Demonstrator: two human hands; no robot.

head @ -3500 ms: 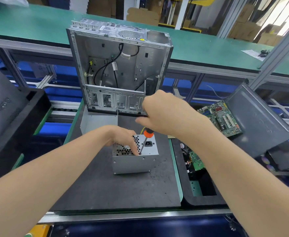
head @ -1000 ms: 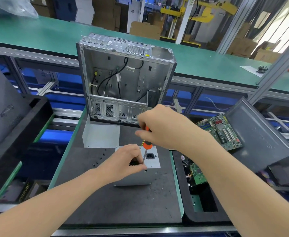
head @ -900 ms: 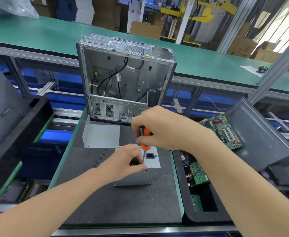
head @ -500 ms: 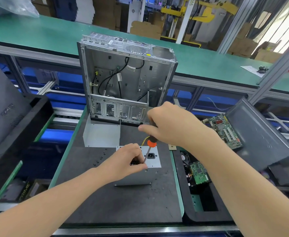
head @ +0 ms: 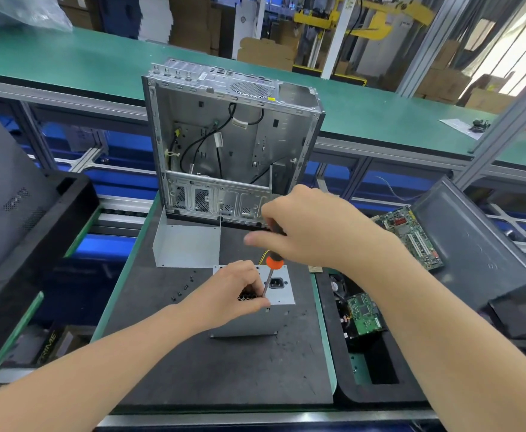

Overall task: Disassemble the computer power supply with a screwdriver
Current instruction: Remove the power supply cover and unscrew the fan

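A grey metal power supply stands on the dark mat, its socket face turned up. My left hand holds its top over the vent grille, the fingertips beside the screwdriver shaft. My right hand grips the black and orange handle of the screwdriver. The shaft slants down to the top face just left of the power socket. The tip is hidden behind my left fingers.
An open, stripped computer case stands upright behind the mat, with a loose metal cover in front of it. Several small screws lie on the mat to the left. Circuit boards and a black bin are to the right.
My right hand has turned on the screwdriver handle and lifted slightly, showing more of the orange collar. My left hand and the power supply have stayed in place.
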